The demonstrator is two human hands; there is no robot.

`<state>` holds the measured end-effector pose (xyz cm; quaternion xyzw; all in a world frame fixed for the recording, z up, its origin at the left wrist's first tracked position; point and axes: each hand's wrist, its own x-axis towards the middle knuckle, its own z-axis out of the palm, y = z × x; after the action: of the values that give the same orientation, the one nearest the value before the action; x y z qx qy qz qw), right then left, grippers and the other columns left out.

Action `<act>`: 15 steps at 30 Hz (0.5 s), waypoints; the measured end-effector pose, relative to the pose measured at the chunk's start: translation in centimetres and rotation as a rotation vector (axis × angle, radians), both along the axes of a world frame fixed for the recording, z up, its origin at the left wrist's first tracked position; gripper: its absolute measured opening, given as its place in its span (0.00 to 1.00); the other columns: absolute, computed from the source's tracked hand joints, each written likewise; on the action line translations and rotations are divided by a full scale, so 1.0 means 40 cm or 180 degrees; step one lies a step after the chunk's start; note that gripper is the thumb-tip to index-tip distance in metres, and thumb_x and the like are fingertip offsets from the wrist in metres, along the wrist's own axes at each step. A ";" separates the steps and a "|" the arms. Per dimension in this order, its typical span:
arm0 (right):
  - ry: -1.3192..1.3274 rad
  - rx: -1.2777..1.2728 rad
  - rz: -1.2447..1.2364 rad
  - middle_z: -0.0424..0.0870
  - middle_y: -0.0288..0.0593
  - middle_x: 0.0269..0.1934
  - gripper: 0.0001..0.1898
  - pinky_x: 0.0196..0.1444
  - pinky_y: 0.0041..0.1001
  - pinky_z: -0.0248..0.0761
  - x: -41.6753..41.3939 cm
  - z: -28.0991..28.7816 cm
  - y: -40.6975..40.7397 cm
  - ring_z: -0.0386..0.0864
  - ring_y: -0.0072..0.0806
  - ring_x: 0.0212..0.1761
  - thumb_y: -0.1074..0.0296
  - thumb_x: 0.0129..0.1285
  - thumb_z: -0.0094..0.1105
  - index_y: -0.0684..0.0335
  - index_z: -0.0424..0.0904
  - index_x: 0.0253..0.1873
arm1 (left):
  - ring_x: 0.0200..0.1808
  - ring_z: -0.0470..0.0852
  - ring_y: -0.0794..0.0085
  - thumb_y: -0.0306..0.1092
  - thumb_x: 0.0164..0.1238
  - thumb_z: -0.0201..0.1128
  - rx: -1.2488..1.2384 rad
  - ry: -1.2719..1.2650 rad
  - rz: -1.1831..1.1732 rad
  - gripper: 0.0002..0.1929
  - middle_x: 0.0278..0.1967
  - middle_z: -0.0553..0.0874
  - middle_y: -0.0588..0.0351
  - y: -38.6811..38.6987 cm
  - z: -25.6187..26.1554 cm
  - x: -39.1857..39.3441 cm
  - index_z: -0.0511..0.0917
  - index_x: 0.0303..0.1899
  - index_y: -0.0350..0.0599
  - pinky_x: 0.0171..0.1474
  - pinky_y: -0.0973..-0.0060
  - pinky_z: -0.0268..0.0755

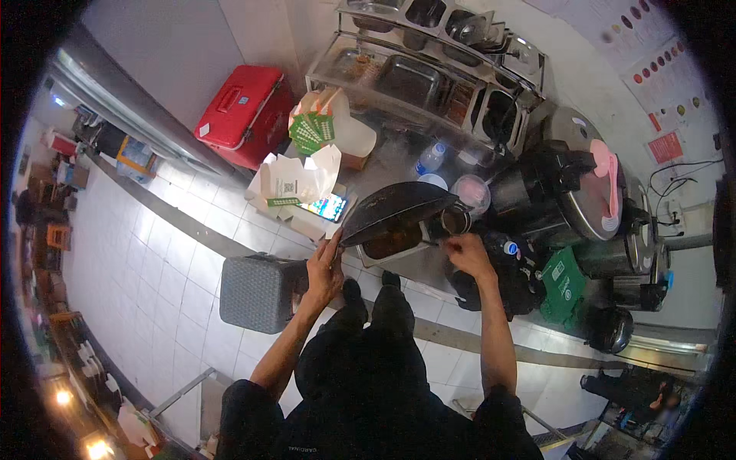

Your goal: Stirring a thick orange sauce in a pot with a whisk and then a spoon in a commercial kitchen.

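Observation:
A black wok-like pan [397, 215] is tilted over a rectangular steel food pan [376, 260] with dark brown food [394, 244] in it. My left hand [326, 270] grips the left end of the black pan's rim with its fingers. Just right of the steel pan is my right hand [468, 256], its fingers curled beside a small round metal cup or ladle bowl [456, 220]. Whether those fingers hold a thin handle is too unclear to tell. Behind the black pan stand a clear plastic tub [471, 194] and a water bottle [430, 159].
A lit phone [328, 206] lies by an open white takeaway box [299, 175] at left. Beyond are stacked cartons [359, 138], a red cooler [244, 112] and a steel rack [397, 118]. Large pressure cookers [586, 198] crowd the right. A grey stool [259, 293] stands on the floor.

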<state>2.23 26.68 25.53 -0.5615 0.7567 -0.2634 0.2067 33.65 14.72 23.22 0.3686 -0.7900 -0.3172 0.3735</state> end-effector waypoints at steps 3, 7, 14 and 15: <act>-0.0083 -0.0041 -0.0112 0.82 0.57 0.26 0.08 0.30 0.35 0.70 -0.002 0.018 0.017 0.81 0.41 0.25 0.69 0.54 0.61 0.69 0.83 0.34 | 0.42 0.84 0.48 0.18 0.65 0.53 0.0071 -0.0040 -0.0007 0.23 0.43 0.83 0.39 0.000 0.011 -0.006 0.72 0.63 0.40 0.43 0.66 0.76; 0.0360 0.0002 -0.0016 0.81 0.58 0.27 0.09 0.32 0.37 0.72 -0.013 -0.004 0.003 0.83 0.45 0.27 0.69 0.54 0.61 0.68 0.83 0.35 | 0.44 0.82 0.43 0.18 0.65 0.56 0.0310 0.0027 0.0081 0.26 0.45 0.81 0.37 -0.001 -0.010 -0.008 0.72 0.64 0.48 0.44 0.61 0.76; 0.0378 0.0347 -0.0076 0.80 0.58 0.25 0.10 0.32 0.37 0.71 -0.006 0.088 0.016 0.81 0.49 0.28 0.65 0.55 0.63 0.68 0.84 0.33 | 0.45 0.84 0.47 0.17 0.63 0.54 0.0761 0.0457 0.0215 0.25 0.43 0.83 0.38 -0.011 -0.023 -0.011 0.74 0.62 0.44 0.47 0.63 0.76; 0.0353 0.0581 -0.0143 0.80 0.59 0.24 0.11 0.32 0.37 0.70 -0.001 0.104 0.016 0.81 0.49 0.27 0.64 0.56 0.63 0.69 0.84 0.33 | 0.44 0.84 0.49 0.17 0.63 0.55 0.1050 0.0605 0.0277 0.24 0.42 0.84 0.39 -0.007 -0.030 -0.010 0.74 0.62 0.43 0.47 0.65 0.76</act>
<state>2.17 27.33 29.68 -0.5369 0.8003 -0.1665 0.2087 33.24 14.43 22.01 0.4269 -0.6718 -0.4593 0.3942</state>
